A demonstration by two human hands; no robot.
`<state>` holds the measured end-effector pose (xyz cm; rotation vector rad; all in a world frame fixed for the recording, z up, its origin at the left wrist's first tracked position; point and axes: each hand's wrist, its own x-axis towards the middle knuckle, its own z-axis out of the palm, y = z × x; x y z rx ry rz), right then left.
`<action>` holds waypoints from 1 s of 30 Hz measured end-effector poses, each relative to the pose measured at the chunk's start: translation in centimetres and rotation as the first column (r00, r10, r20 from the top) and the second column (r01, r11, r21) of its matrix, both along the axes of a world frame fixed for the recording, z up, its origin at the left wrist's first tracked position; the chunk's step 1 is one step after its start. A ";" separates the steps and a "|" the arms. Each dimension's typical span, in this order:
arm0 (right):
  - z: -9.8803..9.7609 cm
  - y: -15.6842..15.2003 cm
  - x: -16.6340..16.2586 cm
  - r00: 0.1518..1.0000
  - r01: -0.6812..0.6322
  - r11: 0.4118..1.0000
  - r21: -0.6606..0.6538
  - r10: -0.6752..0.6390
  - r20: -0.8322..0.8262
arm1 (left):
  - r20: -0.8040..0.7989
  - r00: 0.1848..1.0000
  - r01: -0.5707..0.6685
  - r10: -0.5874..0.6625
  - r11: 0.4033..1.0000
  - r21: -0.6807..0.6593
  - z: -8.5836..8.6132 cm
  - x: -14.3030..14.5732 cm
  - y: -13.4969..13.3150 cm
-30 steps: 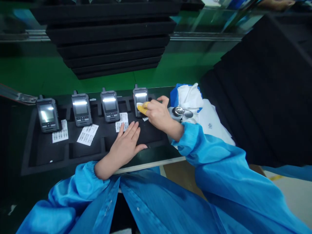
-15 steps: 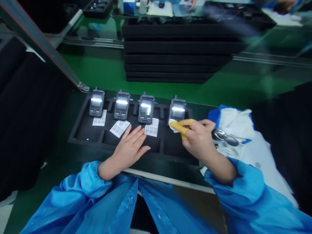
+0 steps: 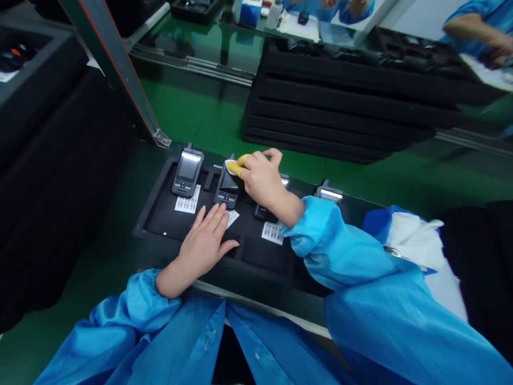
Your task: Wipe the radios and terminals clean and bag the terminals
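Observation:
A black foam tray (image 3: 160,214) holds several grey handheld devices standing in slots, with small white label sheets (image 3: 186,204) in front of them. My right hand (image 3: 262,182), a yellow cot on one finger, pinches a small white wipe (image 3: 230,166) against the top of the second device from the left (image 3: 227,188). My left hand (image 3: 206,240) lies flat with fingers together on the tray in front of that device, partly over a label sheet. The leftmost device (image 3: 186,172) stands free. My right arm hides most of the third device, and only the top of the fourth (image 3: 329,192) shows.
A stack of black foam trays (image 3: 340,107) stands behind on the green belt. White cloths on a blue sheet (image 3: 412,235) lie at the right. A slanted metal post (image 3: 120,80) rises at the left. Other people's blue sleeves (image 3: 476,27) show at the far side.
My right hand has moved left with the wipe, from the rightmost device to the second device from the left. The view has swung, shifting the tray. My left hand stays on the tray.

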<state>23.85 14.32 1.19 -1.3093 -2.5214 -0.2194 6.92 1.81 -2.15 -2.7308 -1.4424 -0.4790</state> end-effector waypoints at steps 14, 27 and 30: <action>-1.9 -3.5 0.3 0.984 -0.160 0.986 -0.052 0.164 0.073 | 0.067 0.998 0.007 -0.002 0.997 -0.076 0.0 0.2 0.0; -1.0 -4.5 1.1 0.992 -0.045 0.990 -0.133 0.028 -0.124 | 0.046 0.999 0.005 -0.004 0.999 -0.039 -0.3 0.1 -0.2; -0.2 -2.4 2.1 0.980 0.105 0.993 -0.051 -0.112 -0.166 | 0.059 0.998 0.004 -0.003 0.999 -0.032 -0.3 0.1 -0.2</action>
